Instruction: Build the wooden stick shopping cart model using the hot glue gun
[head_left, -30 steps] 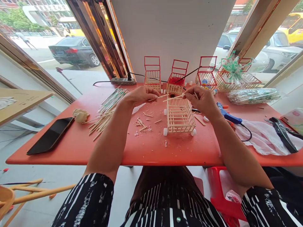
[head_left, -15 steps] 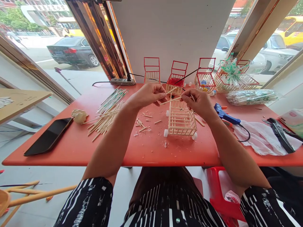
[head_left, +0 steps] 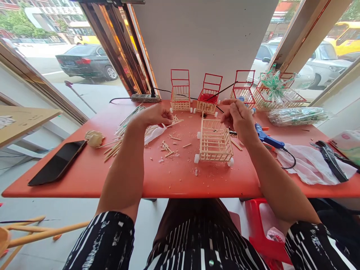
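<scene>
A small cart of pale wooden sticks [head_left: 215, 141] with white wheels stands on the red table [head_left: 84, 172] in front of me. My left hand [head_left: 153, 115] is to its left, fingers closed on a few thin wooden sticks [head_left: 174, 121] that poke out to the right. My right hand [head_left: 239, 118] hovers just above the cart's far right corner, fingers curled; one thin stick seems to be pinched in it. A pile of loose sticks [head_left: 123, 135] lies left of my left hand.
Several red-framed stick carts [head_left: 180, 92] line the table's back edge. A blue glue gun [head_left: 267, 138], white cloth [head_left: 312, 165] and black tool [head_left: 330, 159] lie at the right, a bag of sticks [head_left: 298, 115] behind. A phone [head_left: 57, 162] lies left. Stick scraps litter the middle.
My hands have drawn apart. The left one moved left and down to the table with its sticks; the right one rose slightly. The long stick held between them is gone from over the cart.
</scene>
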`<act>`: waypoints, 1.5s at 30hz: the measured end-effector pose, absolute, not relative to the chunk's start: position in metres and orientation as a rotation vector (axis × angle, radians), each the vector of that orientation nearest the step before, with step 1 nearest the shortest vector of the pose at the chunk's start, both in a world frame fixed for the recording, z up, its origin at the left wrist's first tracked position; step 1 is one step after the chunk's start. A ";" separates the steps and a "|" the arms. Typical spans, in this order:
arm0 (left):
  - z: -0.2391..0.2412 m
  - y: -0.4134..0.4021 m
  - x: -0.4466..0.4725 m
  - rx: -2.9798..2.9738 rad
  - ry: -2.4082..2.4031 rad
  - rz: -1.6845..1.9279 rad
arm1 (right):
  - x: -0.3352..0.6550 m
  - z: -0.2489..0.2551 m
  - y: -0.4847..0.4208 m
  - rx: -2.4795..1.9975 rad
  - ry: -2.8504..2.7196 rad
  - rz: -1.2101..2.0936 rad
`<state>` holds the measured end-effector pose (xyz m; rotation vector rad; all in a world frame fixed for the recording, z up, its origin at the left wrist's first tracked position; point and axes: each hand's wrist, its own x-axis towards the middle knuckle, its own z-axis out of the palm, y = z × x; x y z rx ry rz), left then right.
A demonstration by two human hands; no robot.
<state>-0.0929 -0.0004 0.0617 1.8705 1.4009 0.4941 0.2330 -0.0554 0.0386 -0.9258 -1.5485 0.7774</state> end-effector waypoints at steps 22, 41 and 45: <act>0.055 -0.073 0.048 1.446 0.634 0.784 | 0.195 0.035 -0.076 -0.755 -1.430 0.614; 0.060 -0.069 0.037 1.514 0.666 0.791 | 0.229 0.051 -0.073 -0.885 -1.628 0.875; 0.058 -0.069 0.037 1.539 0.665 0.777 | 0.227 0.053 -0.073 -0.848 -1.628 0.801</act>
